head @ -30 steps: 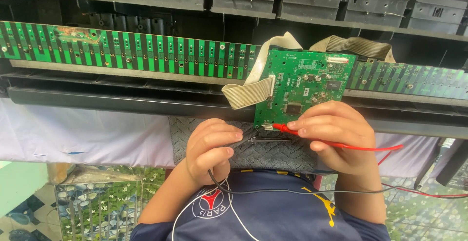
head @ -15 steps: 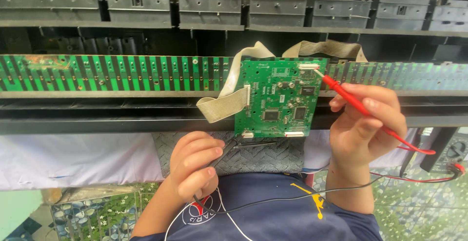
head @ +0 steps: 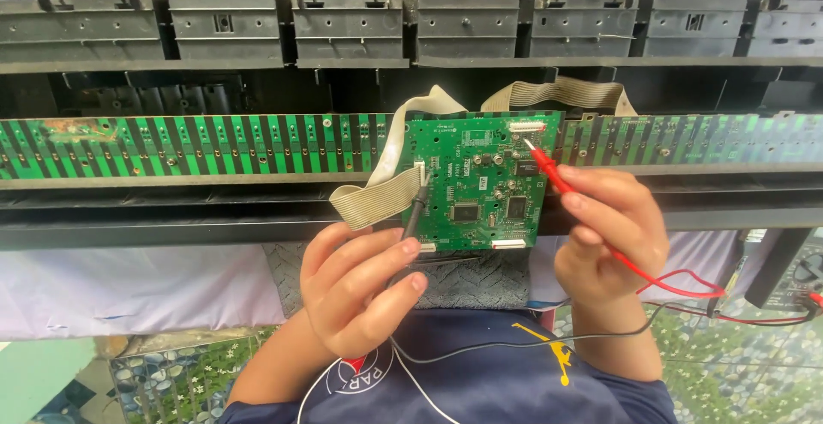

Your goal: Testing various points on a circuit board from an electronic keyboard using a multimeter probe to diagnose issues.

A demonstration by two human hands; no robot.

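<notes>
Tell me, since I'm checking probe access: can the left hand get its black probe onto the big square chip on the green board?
Probably yes. The left hand holds the black probe with its tip at the board edge, just left of the chip. Only the ribbon cable lies close, and it does not cover the chip.

We see a long black frame (head: 171,218) running from side to side, and it carries everything here. Along it lies a long green strip board (head: 197,143) with dark stripes, and a smaller green circuit board (head: 480,184) rests against the frame's front near the middle, with grey ribbon cables (head: 377,197) looping off its left edge and over its top. Above the strip we see a row of grey metal brackets (head: 343,25), and under the frame's front edge hangs a white cloth (head: 129,282).
</notes>
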